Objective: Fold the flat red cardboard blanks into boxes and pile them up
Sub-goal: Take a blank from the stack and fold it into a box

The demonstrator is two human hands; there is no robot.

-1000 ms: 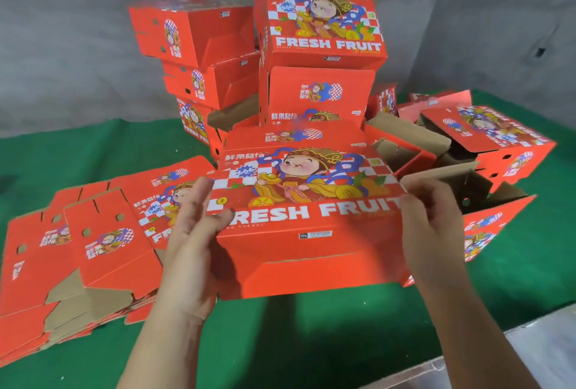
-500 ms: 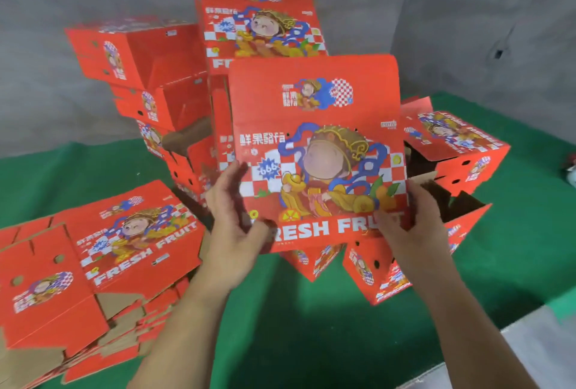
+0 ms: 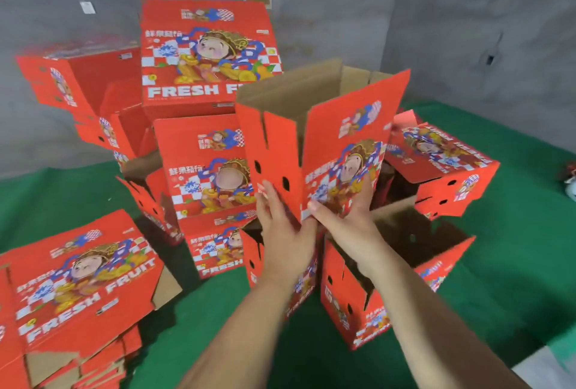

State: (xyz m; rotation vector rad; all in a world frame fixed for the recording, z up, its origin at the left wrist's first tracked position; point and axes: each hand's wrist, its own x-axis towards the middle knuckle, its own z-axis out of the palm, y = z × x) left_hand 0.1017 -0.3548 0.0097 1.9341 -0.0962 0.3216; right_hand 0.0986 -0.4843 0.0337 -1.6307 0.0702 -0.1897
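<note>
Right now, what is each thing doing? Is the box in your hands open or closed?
Held box: lifted, upright, top open, flaps up.
Left hand: flat against its holed side.
Right hand: grips its printed face.
Flat blanks: unfolded, stacked.
Folded boxes: piled up.
Box below: tilted, open.

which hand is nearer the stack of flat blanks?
Left. The left hand holds the raised box on the side toward the flat blanks; the right hand grips the box's printed face, farther away.
</note>
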